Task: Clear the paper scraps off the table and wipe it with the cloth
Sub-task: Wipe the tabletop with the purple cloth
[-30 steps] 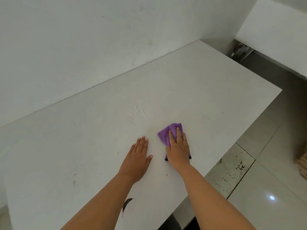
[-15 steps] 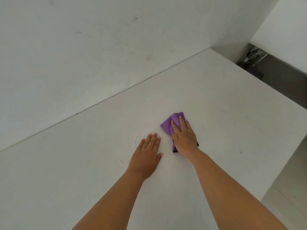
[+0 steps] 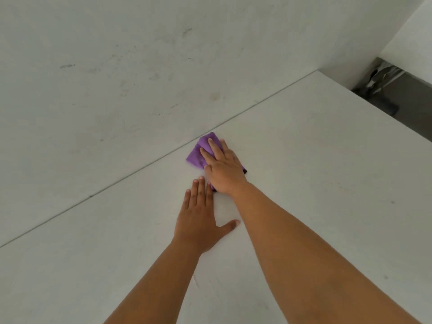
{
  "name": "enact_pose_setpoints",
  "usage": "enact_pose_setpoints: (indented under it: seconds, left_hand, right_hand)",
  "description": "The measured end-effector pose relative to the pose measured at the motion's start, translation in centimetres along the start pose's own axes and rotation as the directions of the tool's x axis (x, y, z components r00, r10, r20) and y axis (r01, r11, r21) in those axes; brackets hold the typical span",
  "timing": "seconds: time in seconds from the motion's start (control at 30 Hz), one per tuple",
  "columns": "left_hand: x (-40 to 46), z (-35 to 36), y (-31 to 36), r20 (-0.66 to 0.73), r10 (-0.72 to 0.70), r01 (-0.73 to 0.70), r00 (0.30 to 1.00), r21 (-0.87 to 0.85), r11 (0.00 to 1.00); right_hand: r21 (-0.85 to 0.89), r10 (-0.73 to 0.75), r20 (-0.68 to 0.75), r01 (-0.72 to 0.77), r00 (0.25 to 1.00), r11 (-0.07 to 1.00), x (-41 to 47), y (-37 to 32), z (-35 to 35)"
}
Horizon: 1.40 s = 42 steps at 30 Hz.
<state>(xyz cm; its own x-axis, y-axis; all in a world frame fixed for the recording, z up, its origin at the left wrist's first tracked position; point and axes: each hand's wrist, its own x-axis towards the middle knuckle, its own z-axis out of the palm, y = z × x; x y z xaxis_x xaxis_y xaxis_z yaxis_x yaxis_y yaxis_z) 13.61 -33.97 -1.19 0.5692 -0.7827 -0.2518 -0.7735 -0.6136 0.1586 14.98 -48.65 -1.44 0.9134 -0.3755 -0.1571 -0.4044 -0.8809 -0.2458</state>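
We had our right hand [image 3: 224, 170] pressed flat on top of the purple cloth [image 3: 201, 153], fingers stretched out and close together, palm down, so the hand was spread wide over the fabric rather than curled around it. The cloth lay folded on the white counter [image 3: 315, 183], its far corner almost at the seam where the counter met the white wall [image 3: 140, 66]; a dark edge of the cloth showed just past the right side of our hand. Our left hand [image 3: 198, 218] rested flat on the counter just beside and nearer to us than the right one, fingers together and pointing toward the wall, thumb splayed out to the right, holding nothing. Its fingertips [image 3: 201, 180] sat right by the near edge of the cloth; we could not tell if they touched it. Both forearms were bare. Beyond the counter's far right end, a dark gap [image 3: 397, 94] held some crumpled, blurred material.
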Motion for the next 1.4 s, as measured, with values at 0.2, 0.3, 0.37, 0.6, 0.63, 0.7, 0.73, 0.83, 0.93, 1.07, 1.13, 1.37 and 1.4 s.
enact_pose_setpoints:
  seconds: [0.2,0.3,0.37,0.6,0.63,0.7,0.73,0.83,0.93,1.07,1.13,1.37,1.4]
  left_hand:
    - [-0.5,-1.1,0.3,0.061,0.029,-0.028,0.998,-0.025,0.999]
    - [-1.3,-0.6,0.6,0.039,0.029,-0.027,0.999,-0.054,0.998]
    - [-2.5,0.4,0.9,0.018,0.053,-0.052,0.998,-0.051,0.997]
    - [-7.3,3.5,4.1,-0.049,0.140,-0.140,0.989,-0.012,0.990]
    - [-7.9,3.9,4.8,-0.049,0.155,-0.155,0.987,-0.009,0.988]
    - [-9.4,4.3,6.4,-0.069,0.191,-0.193,0.979,-0.013,0.981]
    - [-10.2,4.5,7.3,-0.070,0.214,-0.216,0.974,-0.018,0.976]
    - [-12.9,5.0,9.9,0.000,0.276,-0.276,0.961,-0.026,0.961]
    - [-15.4,5.7,11.9,0.011,0.329,-0.329,0.944,0.011,0.944]
    - [-18.0,6.5,13.0,0.044,0.357,-0.359,0.933,0.049,0.932]
    - [-18.7,6.7,12.5,0.031,0.380,-0.381,0.924,0.060,0.923]
    - [-19.8,6.7,8.3,-0.003,0.369,-0.369,0.929,0.029,0.929]
    - [-19.9,6.7,7.4,-0.019,0.353,-0.353,0.935,0.026,0.935]
  right_hand:
    - [0.127,0.273,-0.052,-0.264,0.961,0.956,2.9,-1.0,-0.7]
    - [0.202,0.437,-0.046,-0.420,0.898,0.885,2.0,0.7,-1.3]
    - [0.237,0.505,-0.039,-0.482,0.863,0.843,-0.5,1.9,-1.3]
    - [0.238,0.643,-0.177,-0.602,0.745,0.762,-14.4,4.3,0.9]
    - [0.236,0.659,-0.193,-0.618,0.727,0.750,-16.7,4.4,1.3]
    - [0.227,0.684,-0.219,-0.645,0.696,0.730,-21.2,4.6,2.0]
    - [0.215,0.691,-0.224,-0.657,0.688,0.723,-23.3,4.7,2.3]
    - [0.185,0.711,-0.238,-0.687,0.662,0.702,-29.5,5.4,3.3]
    - [0.175,0.737,-0.245,-0.719,0.630,0.672,-35.2,6.6,4.0]
    - [0.238,0.829,-0.218,-0.796,0.515,0.557,-40.2,7.2,4.5]
    - [0.309,0.903,-0.197,-0.849,0.383,0.428,-41.0,6.9,4.5]
    - [0.131,0.787,-0.160,-0.777,0.597,0.616,-38.2,4.2,4.3]
    - [0.103,0.758,-0.151,-0.752,0.635,0.651,-37.5,3.4,4.3]
